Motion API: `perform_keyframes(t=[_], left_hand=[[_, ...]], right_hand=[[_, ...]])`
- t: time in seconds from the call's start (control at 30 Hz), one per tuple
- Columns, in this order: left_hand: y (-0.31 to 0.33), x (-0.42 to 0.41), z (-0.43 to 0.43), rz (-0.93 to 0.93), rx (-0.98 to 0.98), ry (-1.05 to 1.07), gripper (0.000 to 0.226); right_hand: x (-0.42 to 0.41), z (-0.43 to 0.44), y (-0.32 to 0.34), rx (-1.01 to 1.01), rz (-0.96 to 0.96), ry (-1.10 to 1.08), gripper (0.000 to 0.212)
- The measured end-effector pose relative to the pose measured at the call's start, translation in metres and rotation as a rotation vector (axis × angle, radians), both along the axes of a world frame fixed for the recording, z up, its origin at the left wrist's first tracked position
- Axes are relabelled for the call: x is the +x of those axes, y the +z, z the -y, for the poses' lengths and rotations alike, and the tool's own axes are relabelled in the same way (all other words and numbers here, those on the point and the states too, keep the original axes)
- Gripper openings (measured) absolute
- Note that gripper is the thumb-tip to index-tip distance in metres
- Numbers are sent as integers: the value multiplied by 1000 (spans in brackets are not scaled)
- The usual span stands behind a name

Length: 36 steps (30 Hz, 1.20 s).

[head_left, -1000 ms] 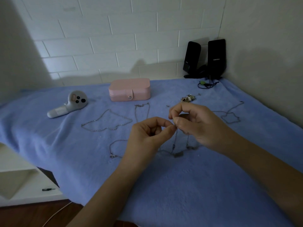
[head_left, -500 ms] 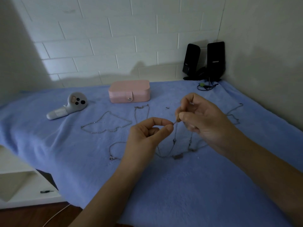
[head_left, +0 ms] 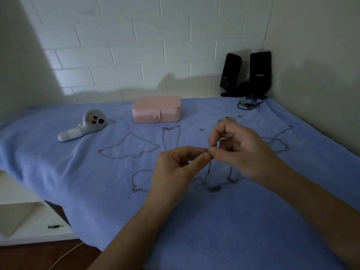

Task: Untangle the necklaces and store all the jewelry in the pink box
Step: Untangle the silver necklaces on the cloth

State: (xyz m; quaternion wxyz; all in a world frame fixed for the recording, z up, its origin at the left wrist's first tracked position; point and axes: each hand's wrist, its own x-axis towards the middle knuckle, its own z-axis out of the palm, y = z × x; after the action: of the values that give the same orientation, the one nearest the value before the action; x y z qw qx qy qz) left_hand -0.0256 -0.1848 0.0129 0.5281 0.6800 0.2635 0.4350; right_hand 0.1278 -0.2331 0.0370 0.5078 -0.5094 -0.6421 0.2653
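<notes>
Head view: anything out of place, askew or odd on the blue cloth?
Nothing looks damaged or spilled. The grey device lying left of the closed pink box is the odd one: it is no jewelry.

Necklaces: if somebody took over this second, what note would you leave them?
Left hand and right hand both pinch one chain above the blue cloth; its lower end lies on the cloth.
Pink box stands closed at the back.
Other necklaces lie spread on the cloth, a small jewelry heap beyond the right hand.
Nothing visibly stored yet.
To do: finish this chain, open box, store all.
</notes>
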Motion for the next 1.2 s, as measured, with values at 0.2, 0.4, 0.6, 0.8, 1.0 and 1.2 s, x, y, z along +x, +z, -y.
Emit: perform_keyframes(t=[0.2, 0.4, 0.6, 0.8, 1.0, 1.2], left_hand=[[3, -2, 1, 41, 9, 34, 14], [2, -2, 1, 8, 55, 95, 6], [-5, -2, 0, -39, 148, 204, 6], [-5, -2, 1, -81, 181, 214, 6], [-3, -3, -4, -45, 108, 97, 9], [-6, -1, -6, -62, 123, 6, 10]], right_hand=[[0, 4, 6, 25, -2, 1, 22], [-1, 5, 7, 68, 30, -43, 25], [-2, 4, 4, 59, 123, -74, 28], [-3, 5, 0, 102, 215, -123, 30], [1, 4, 5, 54, 31, -35, 29], [1, 5, 8, -72, 60, 61, 30]])
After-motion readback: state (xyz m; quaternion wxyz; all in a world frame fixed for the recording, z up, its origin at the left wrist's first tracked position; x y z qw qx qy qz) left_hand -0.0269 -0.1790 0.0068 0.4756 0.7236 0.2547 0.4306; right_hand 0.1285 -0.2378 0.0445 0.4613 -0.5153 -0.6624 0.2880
